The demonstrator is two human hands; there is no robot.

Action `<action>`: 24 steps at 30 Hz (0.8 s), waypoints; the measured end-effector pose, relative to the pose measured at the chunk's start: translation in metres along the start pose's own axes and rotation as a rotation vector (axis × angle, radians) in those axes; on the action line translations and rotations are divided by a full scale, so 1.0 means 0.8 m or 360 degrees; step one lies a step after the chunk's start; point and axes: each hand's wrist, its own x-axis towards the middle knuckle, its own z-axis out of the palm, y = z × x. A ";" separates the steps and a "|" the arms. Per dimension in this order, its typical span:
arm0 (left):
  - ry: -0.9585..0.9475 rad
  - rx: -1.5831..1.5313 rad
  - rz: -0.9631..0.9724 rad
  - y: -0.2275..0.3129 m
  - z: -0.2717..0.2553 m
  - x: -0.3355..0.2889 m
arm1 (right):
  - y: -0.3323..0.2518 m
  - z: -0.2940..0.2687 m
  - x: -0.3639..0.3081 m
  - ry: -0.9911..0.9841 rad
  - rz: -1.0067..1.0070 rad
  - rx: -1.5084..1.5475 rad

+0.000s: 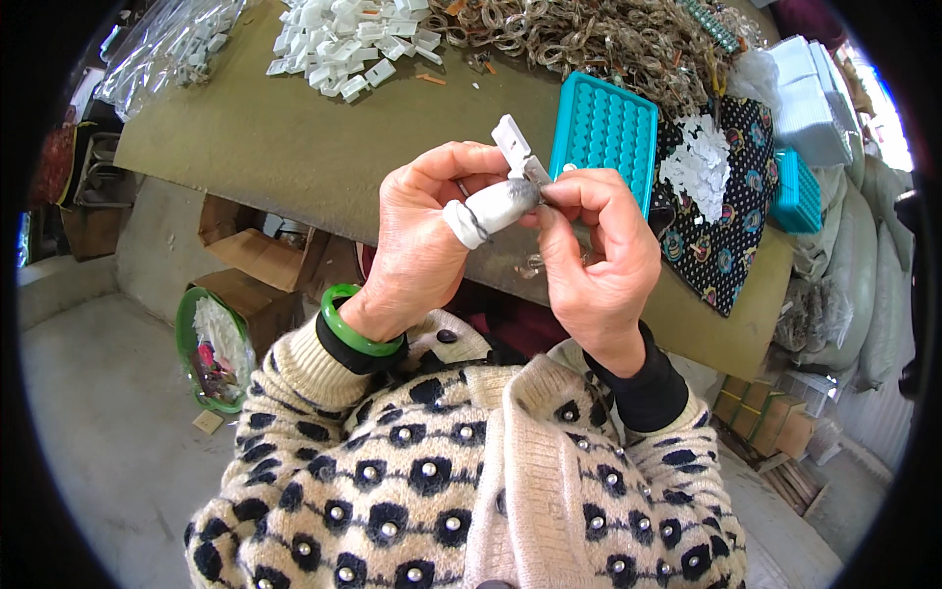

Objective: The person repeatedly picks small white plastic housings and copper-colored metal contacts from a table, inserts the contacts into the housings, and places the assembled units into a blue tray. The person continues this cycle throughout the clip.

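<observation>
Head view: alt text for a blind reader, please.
Left hand, wearing a white thumb wrap, holds a small white piece, right hand close against it. Beyond, a table bears piled white pieces, a teal tray and brownish loops.

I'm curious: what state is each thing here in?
White plastic piece: tilted, held in left fingers
Right fingers: pinched together by its lower end
White thumb cover: worn, smudged dark at tip
White plastic heap: loose
Clear bag: holding white pieces
Teal tray: lying on table
White flakes: loosely heaped
Cardboard box: open
Green basket: holding things
</observation>
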 end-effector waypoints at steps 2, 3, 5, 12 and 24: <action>0.0075 0.0014 0.0004 0.000 0.005 -0.003 | 0.004 0.002 -0.002 0.0040 -0.0284 -0.0302; 0.0106 0.0051 0.0033 0.000 0.007 -0.003 | 0.006 0.002 0.000 0.0061 -0.0479 -0.0485; 0.0121 0.0419 0.0220 0.000 0.008 -0.003 | 0.007 0.001 0.000 0.0062 -0.0645 -0.0669; 0.0214 0.0091 -0.0037 -0.001 0.005 -0.002 | 0.000 0.004 0.001 0.0007 -0.0427 -0.0524; 0.0068 -0.0488 -0.0555 0.007 -0.021 -0.001 | -0.004 0.009 -0.003 -0.0015 0.0736 0.0629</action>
